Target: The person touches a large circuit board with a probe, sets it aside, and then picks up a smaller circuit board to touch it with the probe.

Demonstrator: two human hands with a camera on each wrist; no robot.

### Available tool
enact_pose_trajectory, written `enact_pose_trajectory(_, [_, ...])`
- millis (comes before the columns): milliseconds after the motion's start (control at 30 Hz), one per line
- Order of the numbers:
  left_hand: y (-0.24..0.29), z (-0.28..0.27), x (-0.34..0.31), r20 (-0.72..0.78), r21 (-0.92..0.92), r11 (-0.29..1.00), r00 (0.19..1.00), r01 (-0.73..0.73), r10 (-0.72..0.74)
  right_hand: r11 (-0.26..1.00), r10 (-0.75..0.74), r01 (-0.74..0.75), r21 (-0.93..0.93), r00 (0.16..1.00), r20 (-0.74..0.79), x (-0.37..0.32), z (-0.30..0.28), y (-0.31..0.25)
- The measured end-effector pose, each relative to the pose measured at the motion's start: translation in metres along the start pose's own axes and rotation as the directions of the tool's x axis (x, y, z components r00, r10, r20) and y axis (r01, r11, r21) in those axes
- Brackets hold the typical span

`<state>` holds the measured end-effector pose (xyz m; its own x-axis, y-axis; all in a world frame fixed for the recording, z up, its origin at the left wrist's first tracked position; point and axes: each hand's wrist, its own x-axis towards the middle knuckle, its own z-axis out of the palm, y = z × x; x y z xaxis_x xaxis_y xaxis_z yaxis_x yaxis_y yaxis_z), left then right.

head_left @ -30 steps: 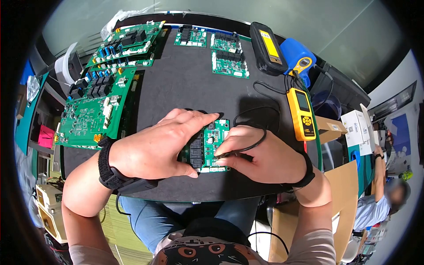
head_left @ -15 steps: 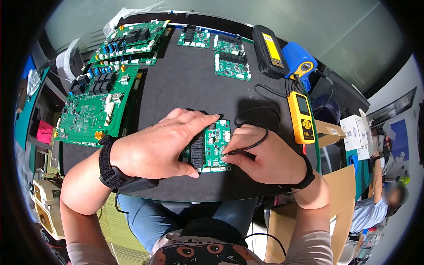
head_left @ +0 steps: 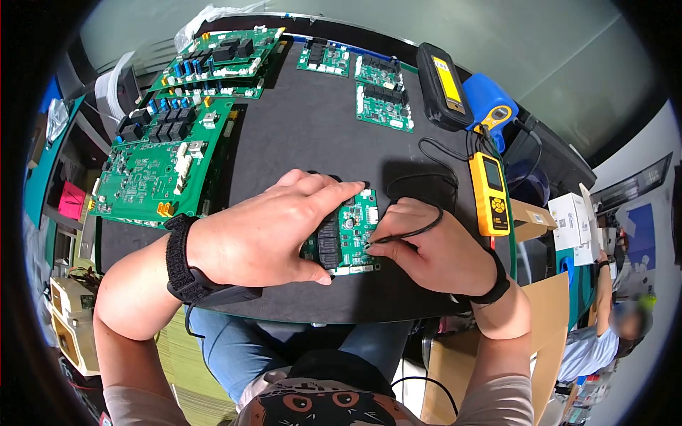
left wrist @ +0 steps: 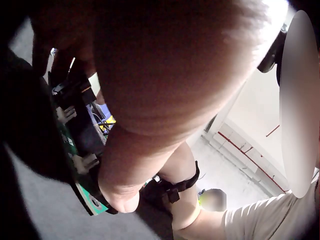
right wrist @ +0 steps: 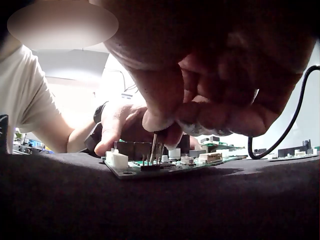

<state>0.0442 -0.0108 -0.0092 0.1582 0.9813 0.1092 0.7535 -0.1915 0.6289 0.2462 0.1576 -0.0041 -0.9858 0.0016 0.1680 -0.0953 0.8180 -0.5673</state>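
Note:
A small green circuit board [head_left: 357, 235] with black relays along its left side lies on the dark mat in the head view. My left hand [head_left: 259, 234] grips it from the left, thumb at the near edge and index finger along the far edge, covering its left part. In my right hand [head_left: 433, 245], thumb and fingers pinch a thin metal-tipped probe [right wrist: 154, 145] on a black cable [head_left: 428, 221]. Its tip is down among the upright pins of a black header [right wrist: 150, 167] near the board's right edge. The fingers hide the probe's upper part.
Large green boards [head_left: 153, 167] are stacked at the left. Several smaller boards [head_left: 384, 107] lie at the back. To the right are a yellow handheld tester [head_left: 489, 193], a black case [head_left: 444, 89] and a blue device [head_left: 490, 99]. Another person [head_left: 593, 348] is at far right.
The probe tip in my right hand has moved right across the board, from its middle to the pins near the right edge. My left hand keeps its hold; the head view has shifted slightly.

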Motion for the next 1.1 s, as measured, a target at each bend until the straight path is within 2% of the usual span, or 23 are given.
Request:
enact_pose_trajectory(67, [-0.0001, 0.0004, -0.0003, -0.002, 0.0, 1.0, 1.0, -0.001, 0.001, 1.0, -0.001, 0.001, 0.008, 1.0, 0.007, 0.0001, 0.0015, 0.0006])
enact_pose_trajectory(167, [-0.0003, 0.0007, -0.0005, -0.005, 0.009, 1.0, 1.0, 0.004, -0.004, 0.997, -0.017, 0.022, 0.073, 0.998, -0.064, 0.0004, 0.004, 0.0021])
enact_pose_trajectory(233, [0.0003, 0.0006, -0.0001, -0.003, 0.01, 1.0, 1.0, 0.012, -0.012, 0.999, -0.001, 0.0, 0.045, 1.0, 0.001, 0.0011, 0.0, 0.0005])
enact_pose_trajectory(433, [-0.0001, 0.0005, -0.0004, -0.003, 0.0, 1.0, 1.0, 0.01, -0.01, 0.999, -0.014, 0.013, 0.044, 1.0, 0.018, 0.0018, -0.0002, -0.001])
enact_pose_trajectory(767, [-0.0029, 0.0013, -0.0013, -0.008, -0.001, 1.0, 1.0, -0.002, 0.002, 0.995, -0.097, 0.097, 0.004, 0.995, -0.007, 0.0015, 0.0019, -0.0018])
enact_pose_trajectory(1100, [-0.0054, 0.003, -0.0001, -0.004, 0.004, 1.0, 1.0, 0.001, -0.001, 0.997, -0.075, 0.074, 0.03, 0.997, 0.01, 0.0001, 0.0005, -0.0005])
